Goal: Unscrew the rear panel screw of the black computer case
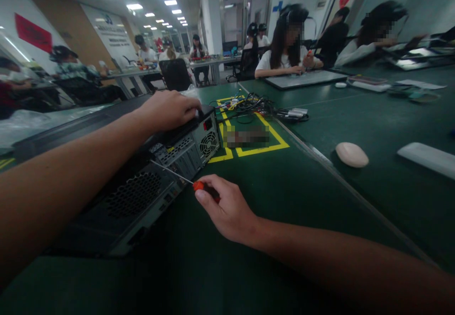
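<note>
A black computer case point(185, 149) lies on the green table, its rear panel with vents, slots and ports turned toward the right. My left hand point(170, 110) is on top of it, the fingers curled and closed at the upper rear edge. In my right hand point(227, 206) is a screwdriver point(174, 171) with a red-orange handle, the fingers wrapped around it. Its thin metal shaft points up and left, and the tip meets the back of the case near the slot area. What sits right under the tip is too small to make out.
Beyond the case lies a tangle of cables point(256, 102), near yellow tape marks point(263, 151) and a blurred-out item. On the right are a pale computer mouse point(351, 154) and a white bar point(426, 158). Plastic wrap point(28, 127) lies at left. Several people sit across the room.
</note>
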Available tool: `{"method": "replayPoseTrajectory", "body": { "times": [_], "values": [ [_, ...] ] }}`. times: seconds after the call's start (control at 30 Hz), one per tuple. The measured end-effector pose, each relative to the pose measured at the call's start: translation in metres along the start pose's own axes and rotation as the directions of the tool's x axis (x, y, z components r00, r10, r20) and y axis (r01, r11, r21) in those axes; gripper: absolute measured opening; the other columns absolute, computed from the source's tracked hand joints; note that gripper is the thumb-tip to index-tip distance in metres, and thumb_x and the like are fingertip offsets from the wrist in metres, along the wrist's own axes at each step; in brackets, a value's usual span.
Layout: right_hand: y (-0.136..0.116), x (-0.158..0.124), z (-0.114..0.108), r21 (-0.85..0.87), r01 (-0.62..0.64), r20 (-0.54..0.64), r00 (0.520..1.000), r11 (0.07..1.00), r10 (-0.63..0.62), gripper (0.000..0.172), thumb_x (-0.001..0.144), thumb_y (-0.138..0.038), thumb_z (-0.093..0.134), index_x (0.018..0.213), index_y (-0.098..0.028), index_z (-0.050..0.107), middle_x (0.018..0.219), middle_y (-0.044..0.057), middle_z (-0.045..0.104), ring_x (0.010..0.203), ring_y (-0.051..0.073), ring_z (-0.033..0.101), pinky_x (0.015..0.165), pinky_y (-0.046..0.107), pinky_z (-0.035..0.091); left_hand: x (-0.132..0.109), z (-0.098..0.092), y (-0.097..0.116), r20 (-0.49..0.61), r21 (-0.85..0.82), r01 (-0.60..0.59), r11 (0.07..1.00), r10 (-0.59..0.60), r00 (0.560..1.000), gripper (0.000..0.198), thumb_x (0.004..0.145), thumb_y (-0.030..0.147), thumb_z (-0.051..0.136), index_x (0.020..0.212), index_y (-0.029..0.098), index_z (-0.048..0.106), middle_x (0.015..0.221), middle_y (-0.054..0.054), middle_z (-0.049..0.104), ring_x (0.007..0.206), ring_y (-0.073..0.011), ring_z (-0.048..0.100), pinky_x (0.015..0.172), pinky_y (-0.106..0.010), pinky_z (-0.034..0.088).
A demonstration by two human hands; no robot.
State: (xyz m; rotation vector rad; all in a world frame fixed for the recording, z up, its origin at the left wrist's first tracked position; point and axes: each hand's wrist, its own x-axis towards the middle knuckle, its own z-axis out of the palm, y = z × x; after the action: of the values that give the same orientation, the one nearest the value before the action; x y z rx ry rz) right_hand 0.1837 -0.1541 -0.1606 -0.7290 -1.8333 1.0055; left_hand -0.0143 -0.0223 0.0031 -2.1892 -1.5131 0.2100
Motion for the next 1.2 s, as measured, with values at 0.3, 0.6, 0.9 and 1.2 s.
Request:
{"method": "replayPoseTrajectory", "body": {
  "times": [0.3,0.6,0.9,1.2],
  "values": [
    [0.0014,-0.001,0.0007,0.02,-0.054,-0.011,0.998,0.998,0.055,0.02,0.096,-0.03,0.071,0.11,-0.025,0.058,0.097,0.002,0.069,0.086,0.021,0.066,0.086,0.04,0.056,0.0065,0.0079,-0.0038,0.018,-0.018,0.018,1.0,-0.017,1.0,0.053,0.111,0.042,0.04,0.15,0.028,0.073,0.123,-0.015,0.08,0.108,-0.0334,0.075,0.086,-0.042,0.052],
    [0.0028,0.0015,0.0032,0.019,-0.041,-0.016,0.999,0.999,0.041,0.012,0.098,-0.029,0.067,0.105,-0.024,0.058,0.095,0.002,0.067,0.086,0.021,0.065,0.084,0.038,0.053,0.0052,0.0054,-0.0015,0.027,0.004,0.02,1.0,-0.02,0.999,0.054,0.112,0.041,0.037,0.151,0.027,0.071,0.127,-0.014,0.079,0.112,-0.0334,0.076,0.089,-0.041,0.053],
    [0.003,0.0013,0.0024,-0.006,-0.044,-0.016,0.999,0.999,0.044,0.012,0.1,-0.032,0.066,0.106,-0.024,0.059,0.096,0.002,0.068,0.087,0.022,0.066,0.082,0.038,0.052,0.0064,0.007,-0.0028,0.035,-0.008,0.025,1.0,-0.025,0.999,0.057,0.11,0.042,0.035,0.153,0.029,0.071,0.124,-0.015,0.08,0.112,-0.0344,0.076,0.088,-0.042,0.053],
    [-0.0003,0.0017,0.0013,-0.015,-0.056,-0.014,0.998,0.998,0.055,0.012,0.101,-0.034,0.065,0.105,-0.023,0.061,0.094,0.002,0.067,0.086,0.022,0.066,0.081,0.038,0.05,0.0063,0.0077,-0.004,0.034,-0.039,0.011,0.999,-0.01,0.999,0.057,0.11,0.044,0.036,0.153,0.03,0.071,0.128,-0.015,0.08,0.115,-0.0346,0.075,0.092,-0.044,0.054]
  ]
}}
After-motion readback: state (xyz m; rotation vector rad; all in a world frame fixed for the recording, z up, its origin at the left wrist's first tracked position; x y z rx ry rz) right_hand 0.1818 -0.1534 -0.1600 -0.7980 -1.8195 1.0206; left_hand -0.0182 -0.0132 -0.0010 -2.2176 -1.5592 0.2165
